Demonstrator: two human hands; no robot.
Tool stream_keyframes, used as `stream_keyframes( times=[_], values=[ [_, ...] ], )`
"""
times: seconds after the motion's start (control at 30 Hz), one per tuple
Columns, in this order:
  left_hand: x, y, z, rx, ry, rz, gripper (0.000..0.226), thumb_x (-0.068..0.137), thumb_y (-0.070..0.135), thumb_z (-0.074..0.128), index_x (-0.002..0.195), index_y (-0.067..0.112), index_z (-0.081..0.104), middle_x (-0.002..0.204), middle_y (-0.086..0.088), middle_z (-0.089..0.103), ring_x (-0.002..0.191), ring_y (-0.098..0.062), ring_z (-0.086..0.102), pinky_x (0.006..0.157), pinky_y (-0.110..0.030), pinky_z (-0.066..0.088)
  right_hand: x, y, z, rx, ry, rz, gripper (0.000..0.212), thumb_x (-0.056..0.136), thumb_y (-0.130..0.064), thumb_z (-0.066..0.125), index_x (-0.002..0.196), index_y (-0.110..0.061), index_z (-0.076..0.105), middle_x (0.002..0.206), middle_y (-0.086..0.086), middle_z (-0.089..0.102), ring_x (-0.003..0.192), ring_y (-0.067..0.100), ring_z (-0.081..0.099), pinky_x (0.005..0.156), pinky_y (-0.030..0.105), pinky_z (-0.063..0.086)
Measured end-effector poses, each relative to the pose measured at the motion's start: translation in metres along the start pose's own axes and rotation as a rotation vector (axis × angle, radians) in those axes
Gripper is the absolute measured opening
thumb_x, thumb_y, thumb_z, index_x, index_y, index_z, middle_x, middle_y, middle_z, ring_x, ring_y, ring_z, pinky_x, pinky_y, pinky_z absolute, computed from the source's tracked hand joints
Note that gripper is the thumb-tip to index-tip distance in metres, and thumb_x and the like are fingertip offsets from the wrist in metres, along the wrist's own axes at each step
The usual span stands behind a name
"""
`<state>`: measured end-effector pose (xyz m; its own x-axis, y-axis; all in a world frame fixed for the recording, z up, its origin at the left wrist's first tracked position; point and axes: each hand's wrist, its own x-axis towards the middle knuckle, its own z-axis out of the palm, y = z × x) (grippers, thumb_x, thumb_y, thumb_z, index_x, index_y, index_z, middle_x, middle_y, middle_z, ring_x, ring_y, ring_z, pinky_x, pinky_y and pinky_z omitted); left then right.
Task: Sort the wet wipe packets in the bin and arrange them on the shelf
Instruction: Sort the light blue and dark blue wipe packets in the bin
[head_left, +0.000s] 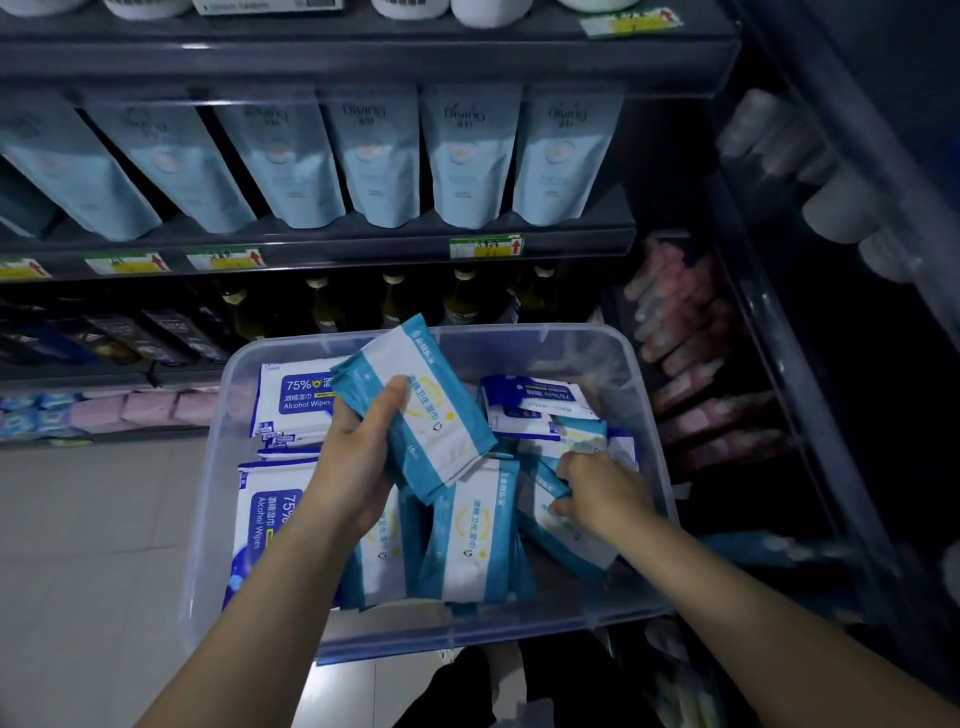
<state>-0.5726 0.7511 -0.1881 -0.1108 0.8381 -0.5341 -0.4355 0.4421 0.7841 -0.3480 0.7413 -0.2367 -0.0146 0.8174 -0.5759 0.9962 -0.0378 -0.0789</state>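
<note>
I see my left grip (358, 462) clenched round a tilted stack of teal-and-white packets (421, 410), held above the middle of the clear bin (519, 335) with the thumb on the front face. My right grip (605, 493) is down in the bin's right side, fingers curled onto the edge of a leaning teal packet (571, 535), with more like it standing just beside. Blue 75% alcohol wipes (298, 397) lie along the bin's left side, and the shelf (363, 244) beyond carries pale blue pouches (374, 156)
</note>
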Motion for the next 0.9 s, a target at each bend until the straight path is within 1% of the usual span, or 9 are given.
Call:
stream_keyframes(
  times=[0.1, 0.2, 0.3, 0.4, 0.47, 0.57, 0.67, 0.77, 0.9],
  values=[
    [-0.001, -0.001, 0.002, 0.005, -0.013, -0.006, 0.034, 0.093, 0.025, 0.056, 0.125, 0.021, 0.046, 0.113, -0.001, 0.068, 0.097, -0.016, 0.069, 0.071, -0.033, 0.055, -0.001, -0.002, -0.001, 0.052, 0.047, 0.003, 0.024, 0.086, -0.031, 0.062, 0.107, -0.019, 0.060, 0.115, 0.005, 0.060, 0.108, 0.026, 0.054, 0.080, 0.028, 0.041],
    [-0.002, -0.001, 0.004, 0.012, -0.024, -0.010, 0.036, 0.092, 0.026, 0.057, 0.126, 0.021, 0.045, 0.113, -0.001, 0.069, 0.095, -0.015, 0.069, 0.072, -0.033, 0.055, -0.007, -0.002, -0.024, 0.122, 0.164, -0.024, 0.011, 0.086, -0.026, 0.060, 0.092, -0.016, 0.063, 0.102, 0.007, 0.066, 0.096, 0.029, 0.062, 0.074, 0.031, 0.047],
    [-0.002, 0.000, 0.006, 0.017, -0.045, -0.005, 0.039, 0.091, 0.030, 0.056, 0.127, 0.023, 0.046, 0.110, 0.002, 0.070, 0.095, -0.014, 0.069, 0.071, -0.032, 0.055, -0.020, 0.002, -0.062, 0.236, 0.293, -0.059, 0.009, 0.087, -0.021, 0.062, 0.090, -0.015, 0.068, 0.086, 0.003, 0.069, 0.086, 0.024, 0.064, 0.071, 0.029, 0.047],
    [-0.003, 0.000, 0.009, 0.022, -0.068, -0.018, 0.041, 0.090, 0.039, 0.052, 0.126, 0.023, 0.045, 0.104, 0.006, 0.071, 0.091, -0.011, 0.070, 0.067, -0.029, 0.057, -0.033, 0.000, -0.102, 0.584, 0.433, -0.087, 0.007, 0.083, -0.015, 0.068, 0.090, -0.017, 0.069, 0.078, -0.006, 0.064, 0.077, 0.013, 0.061, 0.075, 0.026, 0.046],
    [-0.004, 0.000, 0.012, 0.020, -0.063, -0.023, 0.057, 0.086, 0.048, 0.051, 0.134, 0.021, 0.039, 0.114, 0.003, 0.069, 0.098, -0.014, 0.069, 0.079, -0.036, 0.057, -0.040, -0.009, -0.120, 0.898, 0.486, -0.147, 0.012, 0.081, -0.010, 0.070, 0.082, -0.021, 0.066, 0.073, -0.008, 0.062, 0.072, 0.009, 0.059, 0.073, 0.026, 0.046],
    [-0.006, -0.001, 0.020, 0.021, -0.087, -0.035, 0.060, 0.081, 0.057, 0.047, 0.131, 0.025, 0.041, 0.119, 0.002, 0.065, 0.102, -0.016, 0.067, 0.083, -0.039, 0.055, -0.042, -0.036, -0.123, 1.214, 0.430, -0.252, 0.022, 0.080, -0.004, 0.069, 0.077, -0.025, 0.063, 0.072, -0.006, 0.064, 0.067, 0.006, 0.061, 0.067, 0.022, 0.049],
    [-0.015, -0.002, 0.029, 0.026, -0.167, -0.005, 0.056, 0.073, 0.054, 0.053, 0.121, 0.026, 0.048, 0.113, 0.001, 0.068, 0.097, -0.014, 0.069, 0.072, -0.030, 0.058, -0.038, -0.062, -0.100, 1.072, 0.399, -0.284, 0.018, 0.081, -0.010, 0.070, 0.078, -0.026, 0.061, 0.066, -0.007, 0.060, 0.061, 0.008, 0.057, 0.060, 0.026, 0.047],
    [-0.019, -0.002, 0.031, 0.094, -0.244, 0.037, 0.057, 0.077, 0.028, 0.071, 0.128, 0.014, 0.049, 0.116, -0.011, 0.067, 0.104, -0.026, 0.067, 0.080, -0.038, 0.056, -0.035, -0.067, -0.086, 0.945, 0.395, -0.278, 0.010, 0.080, -0.021, 0.071, 0.083, -0.025, 0.063, 0.076, 0.000, 0.063, 0.070, 0.015, 0.059, 0.067, 0.033, 0.050],
    [-0.016, -0.003, 0.023, 0.054, -0.103, 0.067, 0.057, 0.074, 0.013, 0.073, 0.125, 0.014, 0.047, 0.112, -0.007, 0.069, 0.097, -0.024, 0.069, 0.075, -0.038, 0.057, -0.020, -0.042, -0.082, 0.926, 0.401, -0.223, 0.015, 0.082, -0.018, 0.070, 0.096, -0.017, 0.066, 0.086, -0.004, 0.062, 0.079, 0.008, 0.056, 0.077, 0.026, 0.049]
  ],
)
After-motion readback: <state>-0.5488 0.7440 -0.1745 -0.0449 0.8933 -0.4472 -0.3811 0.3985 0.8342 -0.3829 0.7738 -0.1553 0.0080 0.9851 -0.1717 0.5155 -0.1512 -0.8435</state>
